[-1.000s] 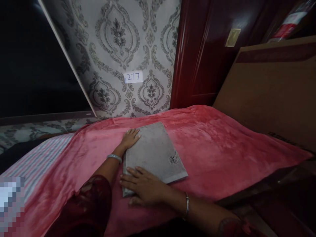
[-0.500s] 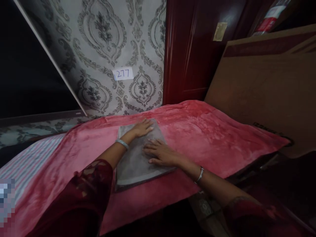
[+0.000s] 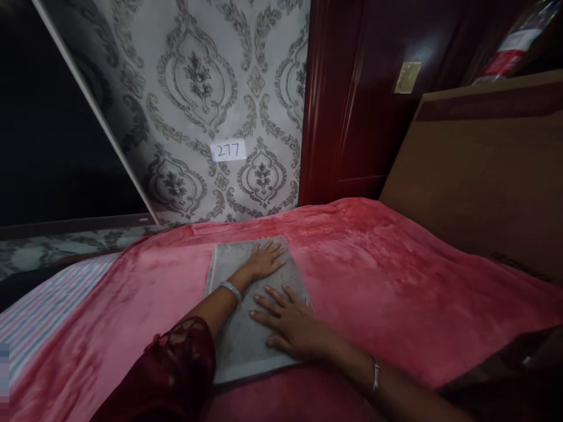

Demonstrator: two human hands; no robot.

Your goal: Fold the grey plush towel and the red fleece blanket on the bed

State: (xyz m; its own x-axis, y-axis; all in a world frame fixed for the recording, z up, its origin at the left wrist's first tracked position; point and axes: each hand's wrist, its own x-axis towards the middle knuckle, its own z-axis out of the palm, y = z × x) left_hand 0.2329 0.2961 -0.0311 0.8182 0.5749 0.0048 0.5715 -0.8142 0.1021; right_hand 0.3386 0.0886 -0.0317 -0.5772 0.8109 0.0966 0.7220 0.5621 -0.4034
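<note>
Gray folded cloth (image 3: 241,346): flat, roughly four-sided, paler band along near edge; lies on pink blanket (image 3: 373,281), toward 6 o'clock in view. Left hand (image 3: 264,261) on its 1 o'clock part, right hand (image 3: 297,328) at 4 o'clock — fingers of both extended and spread, grasping nothing. Cloth's 4 o'clock corner hidden by right hand; layer count unclear, light dim. Versus 1.0 s ago: left hand was at 10 o'clock, right at 7 — dark emblem visible then, out of sight now.
</note>
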